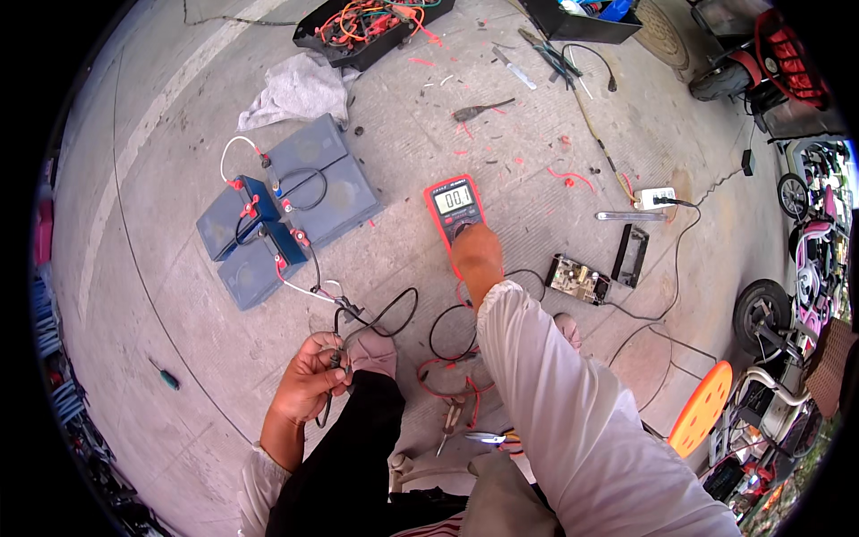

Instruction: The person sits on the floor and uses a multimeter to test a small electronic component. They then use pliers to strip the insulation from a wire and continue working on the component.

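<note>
My left hand [309,378] is closed around a black cable [335,358] beside my shoe, with the cable's end between thumb and fingers. A loop of this cable runs up toward a dark connector near the batteries. My right hand [478,257] is on the dial area of a red multimeter [443,217] lying on the ground; its fingertips are mostly hidden under the hand. The meter's screen is lit. Red and black test leads [432,369] curl below it. Several grey-blue batteries [318,170], joined by short wires with red terminal covers, lie at the left.
An opened circuit board [577,278], its black cover [631,255], a wrench [629,216] and a white socket [655,199] lie to the right. A grey rag [300,89], a wire-filled black box [371,40] and pliers [546,55] are farther off. An orange stool seat [701,409] stands near parked vehicles.
</note>
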Demonstrator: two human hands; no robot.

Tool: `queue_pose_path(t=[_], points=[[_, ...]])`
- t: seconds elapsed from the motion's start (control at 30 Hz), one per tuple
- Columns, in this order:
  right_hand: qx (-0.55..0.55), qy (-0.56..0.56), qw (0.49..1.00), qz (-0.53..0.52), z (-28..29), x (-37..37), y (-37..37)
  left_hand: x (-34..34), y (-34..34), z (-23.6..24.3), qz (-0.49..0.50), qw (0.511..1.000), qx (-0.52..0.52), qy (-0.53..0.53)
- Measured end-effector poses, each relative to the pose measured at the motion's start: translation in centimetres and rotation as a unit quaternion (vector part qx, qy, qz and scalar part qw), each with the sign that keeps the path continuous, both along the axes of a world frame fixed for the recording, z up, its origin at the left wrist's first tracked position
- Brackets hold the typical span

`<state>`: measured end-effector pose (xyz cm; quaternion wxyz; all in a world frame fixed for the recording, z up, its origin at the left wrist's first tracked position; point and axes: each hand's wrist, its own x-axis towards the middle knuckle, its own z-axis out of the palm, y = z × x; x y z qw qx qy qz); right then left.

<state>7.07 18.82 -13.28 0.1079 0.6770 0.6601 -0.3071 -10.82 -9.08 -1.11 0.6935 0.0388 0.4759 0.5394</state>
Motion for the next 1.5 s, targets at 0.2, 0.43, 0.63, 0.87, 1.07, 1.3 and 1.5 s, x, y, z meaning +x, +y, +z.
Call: queue_pose_path(t=[0.2,0.43,0.63,0.87,1.07,1.3,1.5], points=[[-0.054,0.034,0.988,0.141,0.4,3.5,2.3,0.3,1.1,-0.1,-0.014,1.000,0.003,0.003],[0.027,-0.015,0.954,0.298,8.7,15.0,3.6,2.4,1.6,0.5,0.007,0.999,0.044,0.011],[-0.123,-0.016,0.880,0.459,7.9,23.1,-7.0,5.6,0.8,1.0,0.019,0.998,0.049,0.022],[0.010,0.135,0.751,0.646,-0.6,22.8,-12.7,4.9,0.5,2.9,-0.010,0.997,0.016,0.081],[0.058,0.089,0.719,0.686,-3.2,21.6,-12.5,5.7,0.0,1.9,0.003,0.995,-0.024,0.101],[0.107,0.256,0.661,0.697,-2.1,22.4,-12.5,6.3,1.5,0.6,0.007,0.997,-0.037,0.063],[0.121,0.202,0.694,0.680,-4.1,21.4,-12.9,6.3,2.5,0.2,-0.015,0.997,-0.033,0.065]])
